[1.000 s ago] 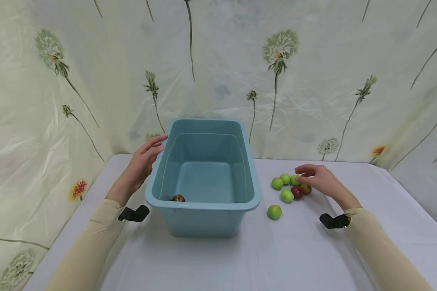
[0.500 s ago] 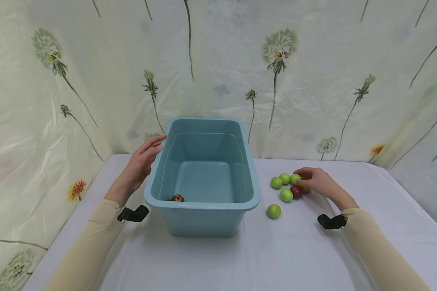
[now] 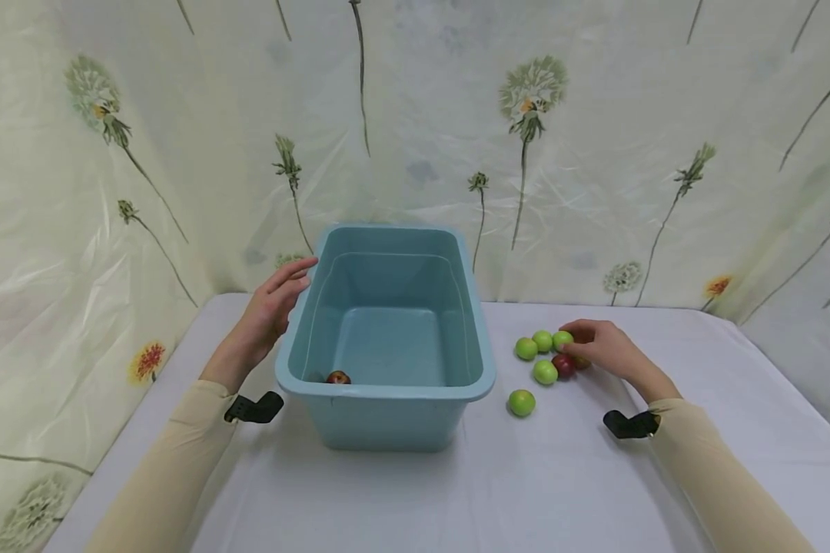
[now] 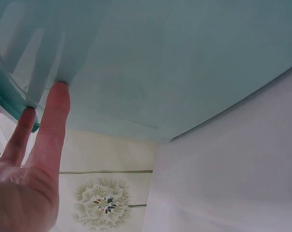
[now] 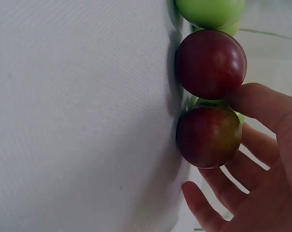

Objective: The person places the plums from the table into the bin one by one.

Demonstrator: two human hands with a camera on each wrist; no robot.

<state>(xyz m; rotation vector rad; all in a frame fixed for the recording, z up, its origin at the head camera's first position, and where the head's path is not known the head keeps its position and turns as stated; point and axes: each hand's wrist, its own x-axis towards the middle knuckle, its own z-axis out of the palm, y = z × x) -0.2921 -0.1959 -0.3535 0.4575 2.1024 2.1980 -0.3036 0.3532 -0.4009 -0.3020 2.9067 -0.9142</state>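
A light blue plastic tub [image 3: 387,392] stands on the table, with a small reddish fruit [image 3: 338,377] inside near its front left. My left hand [image 3: 266,311] rests on the tub's left side, fingers fairly straight, fingertips against the wall in the left wrist view. On the right, my right hand [image 3: 609,349] pinches a green plum [image 3: 562,341] at the back of a fruit cluster between thumb and fingers. A dark red plum [image 5: 211,64] and a red-green plum [image 5: 209,137] sit in front of that thumb and those fingers in the right wrist view.
Green plums lie left of the right hand: one at the cluster's left [image 3: 526,348], one beside the dark red plum [image 3: 545,372], and a nearer one [image 3: 522,402]. A white cloth [image 3: 546,484] covers the table. A flowered plastic sheet [image 3: 415,115] hangs behind.
My right hand has lowered slightly, its fingertips closing in on the green plum and covering more of the red-green plum. The left hand and tub stay put.
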